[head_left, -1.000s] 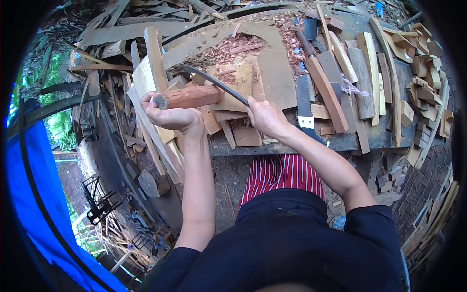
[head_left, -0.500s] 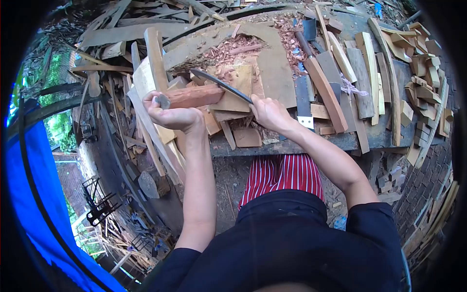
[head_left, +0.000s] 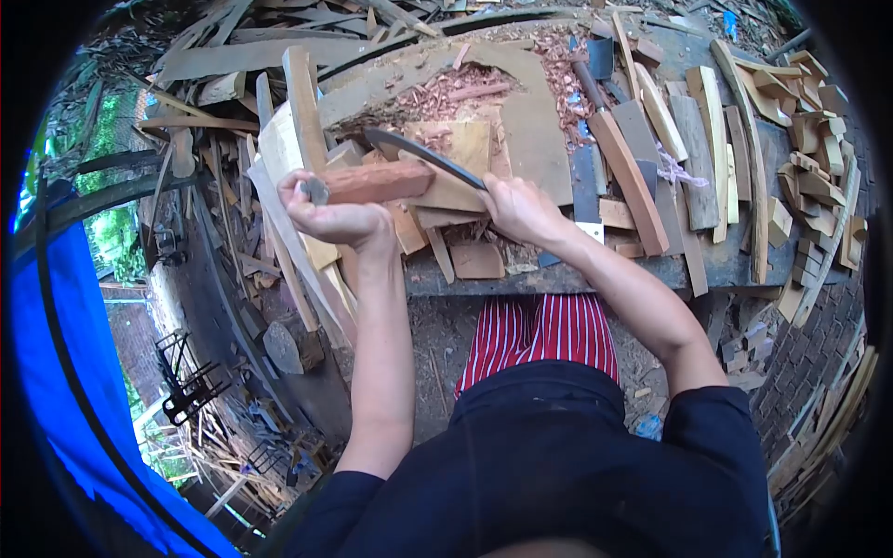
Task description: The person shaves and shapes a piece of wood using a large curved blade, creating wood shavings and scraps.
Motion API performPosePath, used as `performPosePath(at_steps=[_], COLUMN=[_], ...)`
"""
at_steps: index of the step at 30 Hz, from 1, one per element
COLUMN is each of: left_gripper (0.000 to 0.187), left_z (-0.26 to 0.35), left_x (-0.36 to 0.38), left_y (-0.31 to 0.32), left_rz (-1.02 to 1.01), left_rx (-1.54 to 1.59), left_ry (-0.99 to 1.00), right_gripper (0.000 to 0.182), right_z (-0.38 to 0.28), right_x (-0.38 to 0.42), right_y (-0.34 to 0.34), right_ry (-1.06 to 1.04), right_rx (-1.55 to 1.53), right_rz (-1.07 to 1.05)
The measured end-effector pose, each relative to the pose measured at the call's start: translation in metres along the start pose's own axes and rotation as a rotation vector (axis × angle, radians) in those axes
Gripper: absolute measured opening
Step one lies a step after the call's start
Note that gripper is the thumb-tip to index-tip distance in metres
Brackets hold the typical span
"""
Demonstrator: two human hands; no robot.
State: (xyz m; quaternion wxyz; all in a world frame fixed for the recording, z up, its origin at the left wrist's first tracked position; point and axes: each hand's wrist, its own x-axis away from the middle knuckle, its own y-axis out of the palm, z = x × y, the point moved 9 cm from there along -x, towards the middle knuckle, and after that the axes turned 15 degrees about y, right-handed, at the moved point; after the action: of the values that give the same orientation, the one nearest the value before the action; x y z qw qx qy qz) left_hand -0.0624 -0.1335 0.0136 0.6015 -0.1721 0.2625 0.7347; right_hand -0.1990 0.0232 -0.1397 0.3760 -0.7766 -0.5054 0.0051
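Note:
My left hand (head_left: pixel 339 216) is closed around the near end of a reddish wood block (head_left: pixel 381 180), whose greyish end face shows at the fingers. The block lies nearly level above the pale boards on the bench. My right hand (head_left: pixel 523 210) grips a machete (head_left: pixel 423 154) by its handle, which the fingers hide. Its dark, curved blade slants up and left, crossing over the far end of the block in this view. Under the blade is a light wooden board (head_left: pixel 458 191), with red wood chips (head_left: pixel 437 100) scattered behind it.
A handsaw (head_left: pixel 585 186) lies on the workbench (head_left: pixel 539 281) right of my right hand, beside a long reddish wood piece (head_left: pixel 628 181) and several pale sticks. Small wooden blocks (head_left: pixel 819 186) are heaped at the far right. Upright planks (head_left: pixel 302 102) lean left of my left hand.
The view has shifted slightly. Both hands keep nearly the same pose, with the block and the machete still held close together.

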Motion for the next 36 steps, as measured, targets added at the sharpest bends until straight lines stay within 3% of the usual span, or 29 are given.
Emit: performPosePath(at_steps=[2,5,6,8,9,12,13,14,16,20,24,26,28,29,30,33,34,36], left_gripper=[0.018,0.018,0.018,0.018,0.017,0.017,0.019,0.019,0.02,0.025,0.025,0.025,0.025,0.026,0.026,0.027,0.027,0.028], left_z=[-0.005,-0.001,-0.002,-0.004,-0.001,0.003,-0.006,-0.001,-0.01,-0.028,-0.021,-0.016,-0.018,-0.017,-0.016,-0.009,-0.005,0.003], left_x=[0.003,0.002,0.003,0.003,0.003,0.001,0.001,-0.001,0.001,-0.005,-0.007,-0.003,0.001,-0.001,-0.005,0.0,-0.001,-0.002], left_y=[0.002,-0.002,-0.004,-0.002,-0.002,-0.003,-0.009,-0.008,-0.003,-0.001,0.003,0.0,-0.009,-0.009,-0.008,-0.009,-0.006,-0.004], left_rz=[0.024,-0.009,-0.007,0.018,0.042,-0.022,0.021,0.022,0.063,-0.048,-0.009,0.012,0.045,0.001,-0.043,-0.024,-0.028,-0.084], left_rx=[-0.004,-0.008,-0.017,0.055,0.011,-0.006,-0.021,-0.006,0.152,0.185,0.092,0.103,0.099,0.094,0.09,0.071,0.059,-0.007], left_ry=[-0.065,-0.027,-0.025,-0.052,-0.07,0.012,-0.062,-0.058,-0.23,-0.194,-0.081,-0.117,-0.152,-0.116,-0.076,-0.052,-0.018,0.056], right_gripper=[0.02,0.018,0.018,0.021,0.023,0.024,0.024,0.025,0.026,0.029,0.022,0.019,0.018,0.021,0.021,0.021,0.021,0.023], right_z=[-0.02,-0.065,-0.062,-0.028,0.004,0.014,0.019,0.019,0.019,0.011,-0.057,-0.091,-0.127,-0.13,-0.125,-0.048,-0.033,-0.035], right_x=[-0.001,0.017,0.016,0.007,0.003,-0.002,0.002,0.0,-0.01,0.009,0.03,0.045,0.067,0.068,0.068,0.037,0.035,0.035], right_y=[-0.017,-0.059,-0.053,-0.017,0.009,0.018,0.025,0.022,0.01,-0.011,-0.047,-0.071,-0.106,-0.108,-0.102,-0.035,-0.034,-0.041], right_ry=[0.058,-0.125,-0.126,0.063,0.067,0.064,0.067,0.044,0.001,0.122,-0.022,-0.06,-0.316,-0.299,-0.305,0.008,-0.107,-0.042], right_rx=[0.001,-0.135,-0.137,-0.002,0.089,0.045,0.039,0.003,-0.028,-0.021,-0.109,-0.144,-0.232,-0.223,-0.221,0.153,0.022,0.086], right_rz=[-0.054,0.196,0.187,0.018,0.043,-0.013,-0.016,-0.032,-0.025,-0.056,-0.008,0.007,0.267,0.244,0.238,-0.006,0.031,0.009])
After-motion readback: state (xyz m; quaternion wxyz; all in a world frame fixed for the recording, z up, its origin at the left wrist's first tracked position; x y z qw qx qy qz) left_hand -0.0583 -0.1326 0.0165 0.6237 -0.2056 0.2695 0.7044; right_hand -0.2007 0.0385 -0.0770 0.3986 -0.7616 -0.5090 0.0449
